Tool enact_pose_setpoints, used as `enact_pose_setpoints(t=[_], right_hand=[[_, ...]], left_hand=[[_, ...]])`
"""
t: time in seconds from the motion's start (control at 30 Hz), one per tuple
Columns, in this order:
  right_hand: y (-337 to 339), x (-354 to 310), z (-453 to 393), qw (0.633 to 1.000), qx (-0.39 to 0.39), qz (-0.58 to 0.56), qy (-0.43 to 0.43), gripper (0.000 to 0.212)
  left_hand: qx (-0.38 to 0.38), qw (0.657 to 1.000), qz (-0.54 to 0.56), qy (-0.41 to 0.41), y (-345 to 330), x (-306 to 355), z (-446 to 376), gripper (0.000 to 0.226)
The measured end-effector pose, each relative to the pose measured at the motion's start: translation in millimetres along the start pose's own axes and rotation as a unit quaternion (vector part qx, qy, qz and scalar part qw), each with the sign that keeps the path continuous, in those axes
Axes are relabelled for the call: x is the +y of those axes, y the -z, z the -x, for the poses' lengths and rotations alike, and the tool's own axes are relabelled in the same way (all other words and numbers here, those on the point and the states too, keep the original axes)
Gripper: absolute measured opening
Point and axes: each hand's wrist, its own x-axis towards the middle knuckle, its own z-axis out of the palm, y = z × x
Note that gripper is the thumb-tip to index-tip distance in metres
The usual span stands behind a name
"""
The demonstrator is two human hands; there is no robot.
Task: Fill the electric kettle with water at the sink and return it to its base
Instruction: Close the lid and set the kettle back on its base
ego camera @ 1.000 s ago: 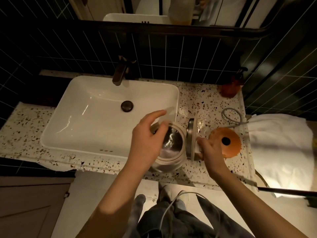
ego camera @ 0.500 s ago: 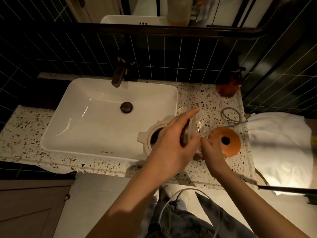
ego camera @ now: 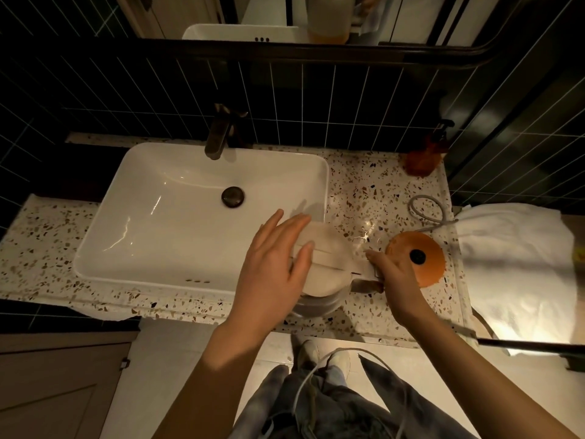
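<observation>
So the sink (ego camera: 177, 217) is sitting dry-looking on my left with the faucet (ego camera: 218, 134) not running, and I'd guess the filling part is done, though honestly I can't see any water now that the lid is down. The kettle (ego camera: 319, 274) is standing upright on the terrazzo counter (ego camera: 373, 191) just right of the basin's front corner, so it's not on its base yet. The orange base (ego camera: 421, 248) is right beside it on the counter, cord looping off behind it, and the white towel (ego camera: 512, 264) is further right. That last hop over is what's left, as far as I can tell. My left hand (ego camera: 272, 270) is lying flat and open on the lid (ego camera: 326, 258), fingers spread, pressing rather than gripping. My right hand (ego camera: 395, 280) is wrapped closed around the kettle handle (ego camera: 364, 285), partly overlapping the base from this angle. Compared with a second ago: the lid was flipped up on its hinge then and I could see straight into the kettle, with my left hand at the rim. Half a second ago my left hand was pushing the lid over, and now it's shut flat. The kettle itself hasn't really moved.
</observation>
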Motion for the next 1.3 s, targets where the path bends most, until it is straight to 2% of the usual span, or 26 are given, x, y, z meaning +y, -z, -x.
enact_pose_setpoints(t=[0.17, 0.27, 0.4, 0.43, 0.5, 0.53, 0.6, 0.67, 0.83, 0.93, 1.13, 1.3], right_hand=[[4, 5, 0, 1.000, 0.004, -0.008, 0.001, 0.049], [6, 10, -2, 1.000, 0.014, -0.020, -0.010, 0.052], [5, 9, -1, 1.000, 0.009, -0.023, 0.001, 0.068], [4, 7, 0, 1.000, 0.008, -0.020, 0.005, 0.073], [3, 6, 0, 1.000, 0.009, -0.017, 0.009, 0.079], [3, 4, 0, 1.000, 0.006, -0.014, 0.009, 0.076], [2, 3, -1, 1.000, 0.007, -0.007, 0.005, 0.065], [2, 2, -2, 1.000, 0.005, -0.007, 0.003, 0.061], [0, 0, -3, 1.000, -0.001, -0.008, 0.009, 0.054], [-1, 1, -3, 1.000, 0.009, -0.006, 0.008, 0.058], [3, 5, -5, 0.999, 0.035, 0.018, 0.003, 0.042], [24, 4, -6, 0.999, 0.034, 0.006, 0.018, 0.045]], left_hand=[[-0.052, 0.995, -0.081, -0.014, -10, -21, 2, 0.051], [-0.041, 0.992, -0.117, -0.030, -13, -24, 5, 0.052], [-0.020, 0.993, -0.112, -0.022, -15, -24, 6, 0.052], [-0.009, 0.996, -0.088, -0.011, -16, -25, 7, 0.053], [0.029, 0.996, 0.050, 0.063, -16, -24, 10, 0.064], [0.047, 0.979, 0.151, 0.126, -14, -22, 12, 0.071], [0.063, 0.914, 0.323, 0.238, -15, -22, 15, 0.080], [0.043, 0.867, 0.399, 0.296, -18, -25, 17, 0.075], [0.045, 0.829, 0.450, 0.328, -27, -26, 19, 0.049], [0.045, 0.813, 0.470, 0.340, -30, -23, 19, 0.049], [0.039, 0.807, 0.472, 0.352, -31, -26, 17, 0.049], [0.004, 0.814, 0.478, 0.331, -41, -20, 12, 0.050]])
